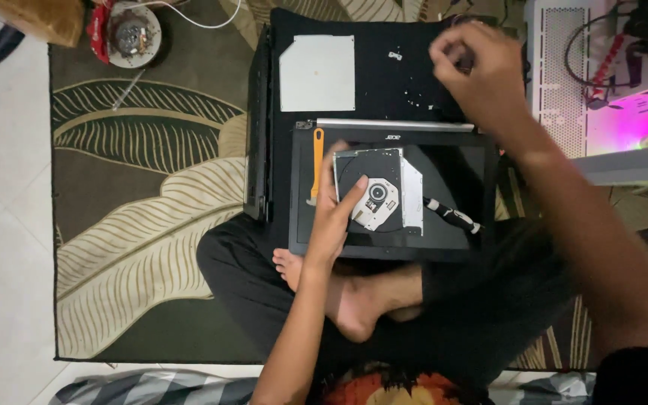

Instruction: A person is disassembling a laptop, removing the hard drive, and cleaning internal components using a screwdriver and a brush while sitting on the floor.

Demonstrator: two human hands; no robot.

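left hand [337, 214]: fingers spread, resting on the optical drive [379, 191]
right hand [481, 71]: at 1 o'clock, fingers pinched together, can't tell on what
screwdriver [453, 215]: 3 o'clock of drive

Two hands are in view, the left hand [337, 217] and the right hand [478, 71]. There is one opened optical drive [378, 191], one flat silver drive cover [317, 73], one orange pry tool [317, 165], one black-handled screwdriver [453, 215], one laptop [391, 195], one white computer case [556, 75] and one leaf-patterned rug [144, 195].
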